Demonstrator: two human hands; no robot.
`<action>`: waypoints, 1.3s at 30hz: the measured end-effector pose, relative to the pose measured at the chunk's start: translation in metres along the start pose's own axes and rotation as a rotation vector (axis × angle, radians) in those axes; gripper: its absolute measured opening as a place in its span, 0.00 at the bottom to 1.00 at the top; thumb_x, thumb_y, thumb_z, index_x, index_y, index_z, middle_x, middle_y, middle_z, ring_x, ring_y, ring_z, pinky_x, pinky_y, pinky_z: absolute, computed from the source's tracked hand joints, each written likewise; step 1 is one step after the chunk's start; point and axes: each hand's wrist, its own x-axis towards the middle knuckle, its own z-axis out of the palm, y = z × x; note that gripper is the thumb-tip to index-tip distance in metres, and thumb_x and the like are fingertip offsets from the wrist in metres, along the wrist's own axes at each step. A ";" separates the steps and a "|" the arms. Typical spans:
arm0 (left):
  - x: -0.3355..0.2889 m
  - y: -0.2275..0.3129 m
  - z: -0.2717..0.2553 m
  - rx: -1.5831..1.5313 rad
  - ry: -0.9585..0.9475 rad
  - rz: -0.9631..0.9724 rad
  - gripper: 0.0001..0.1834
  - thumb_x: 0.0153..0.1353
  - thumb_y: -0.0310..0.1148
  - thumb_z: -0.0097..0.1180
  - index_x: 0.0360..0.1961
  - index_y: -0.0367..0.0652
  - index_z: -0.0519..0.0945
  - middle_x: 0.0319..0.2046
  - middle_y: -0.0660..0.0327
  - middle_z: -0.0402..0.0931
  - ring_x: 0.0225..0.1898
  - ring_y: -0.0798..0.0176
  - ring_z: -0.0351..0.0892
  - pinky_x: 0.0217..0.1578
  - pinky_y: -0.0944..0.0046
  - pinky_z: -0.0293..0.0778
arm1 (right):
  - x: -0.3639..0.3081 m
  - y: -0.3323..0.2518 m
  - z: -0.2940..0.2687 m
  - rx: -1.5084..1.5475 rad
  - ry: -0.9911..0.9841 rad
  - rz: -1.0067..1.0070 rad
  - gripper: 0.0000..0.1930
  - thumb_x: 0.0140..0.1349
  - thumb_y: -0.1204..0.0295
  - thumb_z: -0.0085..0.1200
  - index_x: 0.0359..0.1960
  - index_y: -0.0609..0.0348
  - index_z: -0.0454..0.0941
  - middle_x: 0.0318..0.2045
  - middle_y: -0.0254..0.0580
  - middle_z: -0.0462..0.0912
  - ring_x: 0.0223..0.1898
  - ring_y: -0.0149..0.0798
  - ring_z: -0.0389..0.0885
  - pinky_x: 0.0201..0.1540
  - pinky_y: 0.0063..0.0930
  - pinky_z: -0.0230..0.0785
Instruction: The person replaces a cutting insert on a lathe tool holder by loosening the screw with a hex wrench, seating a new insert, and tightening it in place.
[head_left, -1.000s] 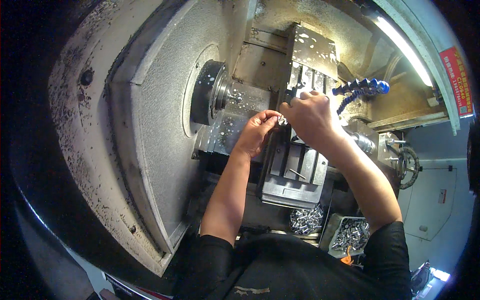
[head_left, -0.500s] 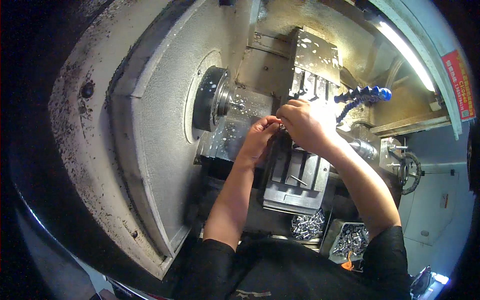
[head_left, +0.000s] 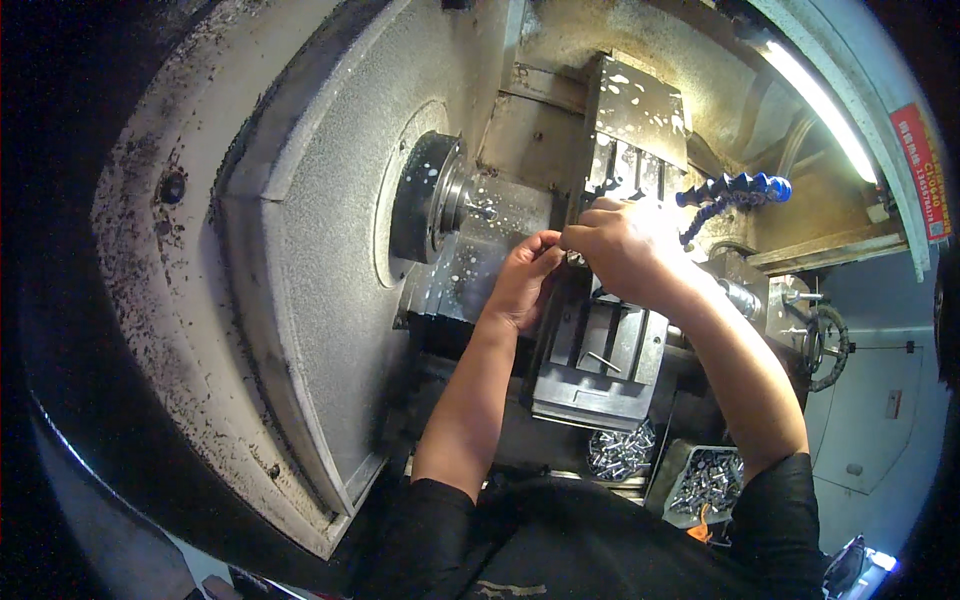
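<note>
My left hand is closed with thumb and fingers pinched together at the left edge of the lathe's slotted cross slide. Whatever sits between those fingertips is too small to make out. Reaching over the slide from the right, my right hand has its fingers curled in, their tips meeting those of the left. What it grips is hidden under the hand, and strong light washes out its back. Left of both hands is the round dark chuck, with a small shiny metal part sticking out of its middle.
An L-shaped hex key lies on the slide's near end. Below are a round container of small metal parts and a tray of more. Blue segmented coolant hoses stand right of my hands; a handwheel is farther right.
The whole view has shifted slightly. My hands stay together at the same spot on the slide, with only a small turn of the right hand and its fingers.
</note>
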 end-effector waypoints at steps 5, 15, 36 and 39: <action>-0.002 0.004 0.010 0.039 0.025 0.018 0.13 0.72 0.33 0.68 0.53 0.43 0.82 0.45 0.66 0.83 0.46 0.70 0.83 0.52 0.65 0.81 | -0.001 -0.005 0.001 0.049 -0.010 0.075 0.06 0.64 0.71 0.61 0.40 0.51 0.87 0.34 0.40 0.85 0.41 0.50 0.86 0.43 0.46 0.79; 0.003 0.009 0.010 0.034 -0.034 0.017 0.16 0.70 0.37 0.70 0.54 0.46 0.82 0.47 0.66 0.83 0.48 0.67 0.83 0.54 0.60 0.81 | -0.005 -0.009 0.008 0.018 0.014 0.198 0.03 0.62 0.74 0.58 0.37 0.55 0.82 0.33 0.44 0.86 0.41 0.55 0.86 0.44 0.49 0.79; -0.056 0.033 0.029 0.025 -0.005 0.351 0.09 0.74 0.28 0.64 0.52 0.47 0.86 0.51 0.60 0.88 0.61 0.52 0.85 0.63 0.53 0.79 | -0.204 -0.066 0.079 0.449 0.689 0.839 0.03 0.66 0.77 0.66 0.39 0.57 0.88 0.35 0.40 0.86 0.38 0.40 0.83 0.43 0.34 0.76; -0.095 0.022 0.031 0.004 0.093 0.287 0.08 0.75 0.29 0.62 0.53 0.49 0.85 0.50 0.61 0.88 0.57 0.56 0.86 0.56 0.57 0.84 | -0.216 -0.073 0.106 0.579 0.602 0.891 0.04 0.66 0.73 0.67 0.41 0.56 0.88 0.36 0.42 0.86 0.39 0.43 0.85 0.44 0.36 0.77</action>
